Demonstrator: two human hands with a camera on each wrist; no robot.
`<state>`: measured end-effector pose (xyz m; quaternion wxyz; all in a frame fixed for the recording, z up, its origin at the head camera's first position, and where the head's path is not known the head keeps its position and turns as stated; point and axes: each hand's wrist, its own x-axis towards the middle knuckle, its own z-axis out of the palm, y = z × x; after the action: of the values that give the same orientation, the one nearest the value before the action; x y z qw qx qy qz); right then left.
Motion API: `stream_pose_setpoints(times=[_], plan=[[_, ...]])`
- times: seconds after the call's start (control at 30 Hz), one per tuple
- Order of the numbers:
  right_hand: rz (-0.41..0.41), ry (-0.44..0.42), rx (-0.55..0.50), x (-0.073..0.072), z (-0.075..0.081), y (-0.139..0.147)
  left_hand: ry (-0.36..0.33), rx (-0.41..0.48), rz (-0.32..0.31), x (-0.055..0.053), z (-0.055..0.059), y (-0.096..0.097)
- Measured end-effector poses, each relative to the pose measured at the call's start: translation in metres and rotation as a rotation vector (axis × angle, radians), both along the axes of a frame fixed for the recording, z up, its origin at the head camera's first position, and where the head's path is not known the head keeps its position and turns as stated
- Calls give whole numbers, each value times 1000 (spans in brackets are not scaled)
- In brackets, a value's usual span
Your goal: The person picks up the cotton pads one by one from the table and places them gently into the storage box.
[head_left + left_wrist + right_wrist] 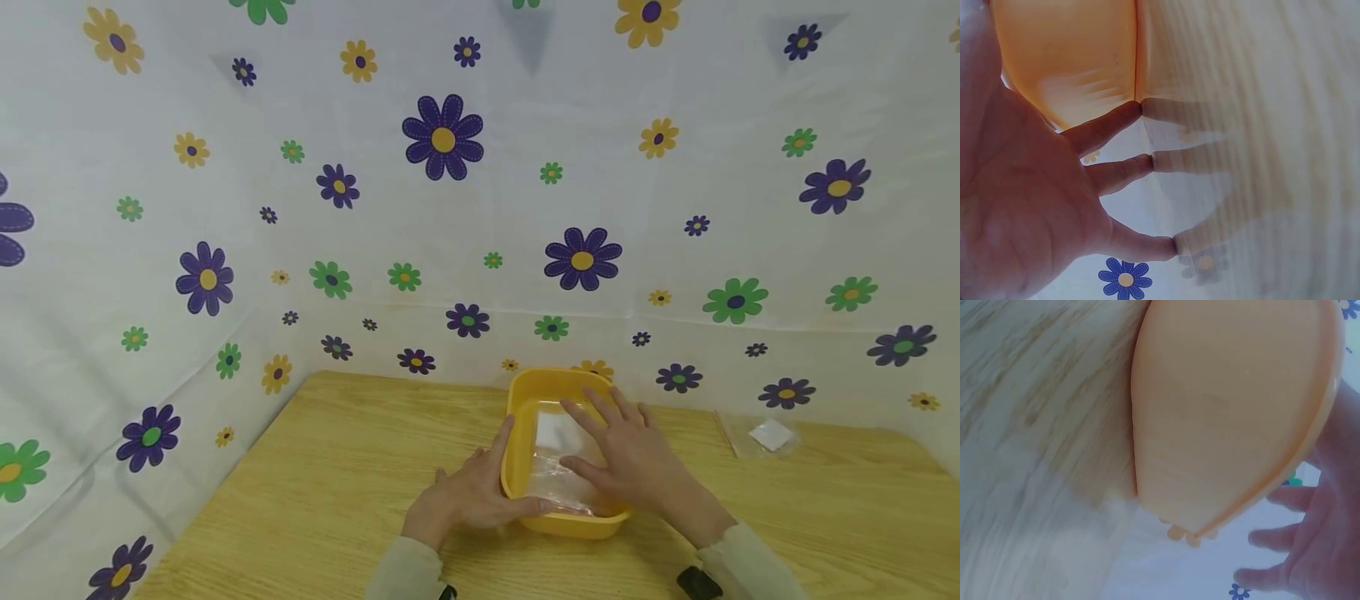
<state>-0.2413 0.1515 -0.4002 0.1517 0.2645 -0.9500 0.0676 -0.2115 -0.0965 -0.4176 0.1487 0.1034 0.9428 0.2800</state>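
A yellow plastic tub [577, 527] stands on the table before me. Inside it lies a clear plastic bag [551, 477] with a white patch toward its far end. My left hand [468, 493] is at the tub's left side, its thumb reaching over the near-left rim. In the left wrist view, the spread fingers [1119, 178] of that hand touch the tabletop beside the tub. Over the tub's right side, my right hand [636, 454] has its fingers spread above the bag. Seen from the right wrist, its fingers [1272, 540] extend past the tub's rim.
On the wooden table [360, 450], to the right of the tub, lies another clear bag [738, 429] with a white square [772, 434] in it. A white flower-print cloth [487, 217] hangs behind and along the left side of the table.
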Motion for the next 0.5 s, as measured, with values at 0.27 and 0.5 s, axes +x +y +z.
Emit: stream_pose_setpoints(times=[0.27,0.5], plan=[[-134,6,34,1,2,12,-2,18,0,0,-1,-1],[-186,-12,31,2,4,24,-1,20,-1,-1,-1,-1]])
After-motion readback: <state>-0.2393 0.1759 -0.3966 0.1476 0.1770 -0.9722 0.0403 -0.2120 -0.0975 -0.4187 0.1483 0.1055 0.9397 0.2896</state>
